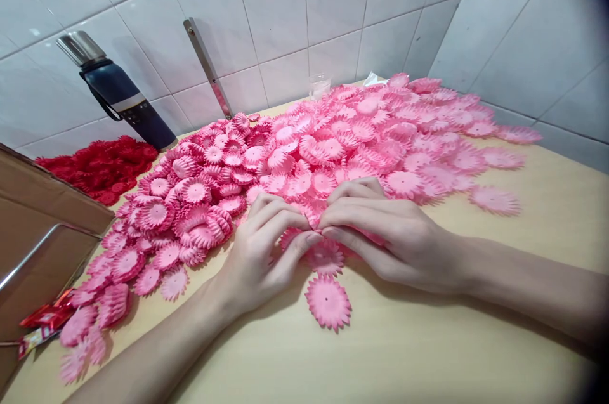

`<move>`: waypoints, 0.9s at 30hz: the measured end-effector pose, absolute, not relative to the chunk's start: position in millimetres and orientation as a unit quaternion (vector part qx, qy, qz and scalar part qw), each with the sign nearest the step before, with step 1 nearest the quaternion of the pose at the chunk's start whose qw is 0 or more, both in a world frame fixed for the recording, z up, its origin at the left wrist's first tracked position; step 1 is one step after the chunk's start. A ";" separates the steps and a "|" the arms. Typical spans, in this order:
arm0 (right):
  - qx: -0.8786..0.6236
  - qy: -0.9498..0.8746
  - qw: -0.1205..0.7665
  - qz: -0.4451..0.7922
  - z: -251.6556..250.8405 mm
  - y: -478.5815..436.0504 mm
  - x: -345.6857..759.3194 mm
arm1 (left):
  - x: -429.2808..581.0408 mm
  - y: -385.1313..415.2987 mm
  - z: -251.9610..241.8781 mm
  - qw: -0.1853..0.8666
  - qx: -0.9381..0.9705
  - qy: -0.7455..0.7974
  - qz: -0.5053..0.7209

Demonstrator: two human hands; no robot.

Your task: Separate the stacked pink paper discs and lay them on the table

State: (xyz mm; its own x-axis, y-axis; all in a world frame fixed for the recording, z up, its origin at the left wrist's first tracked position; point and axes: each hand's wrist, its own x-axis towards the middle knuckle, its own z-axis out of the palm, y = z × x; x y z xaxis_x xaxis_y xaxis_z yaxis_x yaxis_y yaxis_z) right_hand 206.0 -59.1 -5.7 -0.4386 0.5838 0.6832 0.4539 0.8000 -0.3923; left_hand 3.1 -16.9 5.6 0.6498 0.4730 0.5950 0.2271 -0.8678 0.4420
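Left hand: the left hand (259, 252) is laid on the table (428, 340), with the thumb and the bent fingers closed together at the tips.
Right hand: the right hand (390, 236) is brought against it, tip to tip, and its fingers are pressed shut as well.
Grip: a pink flower piece (314, 218) is pinched between the two sets of fingertips; most of it is hidden by the fingers, so its exact shape cannot be told.
Just under the grip: another pink piece (326, 257) is seen, touching the left fingers.
Nearer to the person than the grip: a single pink disc (328, 302) is lying flat and apart.
Behind the grip: the pink pile (333, 137) is spread wide and reaches up to the knuckles.
Far to the left of the grip: a red pile (102, 166), a flask (124, 103) and a cardboard box (38, 226) are placed.
Advice for the step: it is judged that the piece should be held by its rim with light pressure only, so that the thin teeth are not crushed, and that the neighbouring pieces should be kept out of the pinch.
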 end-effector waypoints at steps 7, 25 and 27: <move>-0.348 -0.812 0.465 0.051 -5.5 -57.1 204.6 | 3.2 -19.1 6.5 0.175 0.893 0.197 0.364; -0.366 -0.783 0.490 0.118 -2.8 -62.6 201.0 | 6.6 -22.2 8.7 0.150 0.878 0.186 0.414; -0.364 -0.770 0.508 0.133 -0.5 -63.0 200.0 | 6.4 -22.9 8.9 0.146 0.867 0.193 0.435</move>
